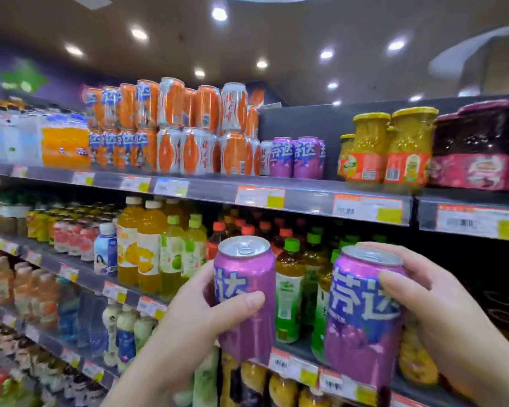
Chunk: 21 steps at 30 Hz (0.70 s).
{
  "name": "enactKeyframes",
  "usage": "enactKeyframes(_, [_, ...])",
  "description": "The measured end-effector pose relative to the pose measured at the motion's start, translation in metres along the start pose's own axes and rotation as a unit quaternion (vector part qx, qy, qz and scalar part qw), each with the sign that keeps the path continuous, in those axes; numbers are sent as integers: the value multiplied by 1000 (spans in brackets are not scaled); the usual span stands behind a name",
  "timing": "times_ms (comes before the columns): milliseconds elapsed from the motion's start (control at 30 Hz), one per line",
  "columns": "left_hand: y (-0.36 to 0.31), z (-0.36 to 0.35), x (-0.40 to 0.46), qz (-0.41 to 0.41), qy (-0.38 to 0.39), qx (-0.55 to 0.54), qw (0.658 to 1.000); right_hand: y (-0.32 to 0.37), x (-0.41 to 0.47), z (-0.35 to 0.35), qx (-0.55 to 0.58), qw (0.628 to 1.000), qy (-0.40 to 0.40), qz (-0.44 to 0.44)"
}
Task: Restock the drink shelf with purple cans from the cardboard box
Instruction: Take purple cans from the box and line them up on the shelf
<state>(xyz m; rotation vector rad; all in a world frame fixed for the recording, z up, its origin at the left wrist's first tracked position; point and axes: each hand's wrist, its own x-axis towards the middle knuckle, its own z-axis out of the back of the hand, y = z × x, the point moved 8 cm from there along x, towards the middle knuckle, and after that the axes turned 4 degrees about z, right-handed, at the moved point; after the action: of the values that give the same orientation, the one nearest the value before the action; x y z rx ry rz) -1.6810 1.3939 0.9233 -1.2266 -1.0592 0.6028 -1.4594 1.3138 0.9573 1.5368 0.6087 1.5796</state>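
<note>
Purple cans, two, upright: left hand (188, 324) grip wraps one (247, 298), right hand (441, 315) wraps other (365, 318); likely full, heavy, rigid, slick-walled; hold mid-body.

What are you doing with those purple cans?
A person is stocking a shop's drink shelf. The left hand holds one purple can and the right hand holds another purple can, both upright. Two purple cans already stand on the top shelf, beside the orange cans.
</note>
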Motion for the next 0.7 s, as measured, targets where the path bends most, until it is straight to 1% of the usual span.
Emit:
enactKeyframes(233, [-11, 51, 47, -43, 60, -21, 997, 31, 47, -42, -30, 997, -40, 55])
enactKeyframes(333, [-7, 76, 68, -37, 57, -49, 996, 48, 78, -53, -69, 993, -70, 70])
enactKeyframes(533, [-17, 90, 92, -21, 83, -73, 994, 83, 144, -42, -132, 979, -139, 74])
enactKeyframes(700, [-24, 92, 107, -18, 68, -20, 997, 84, 200, -27, -127, 975, -172, 61])
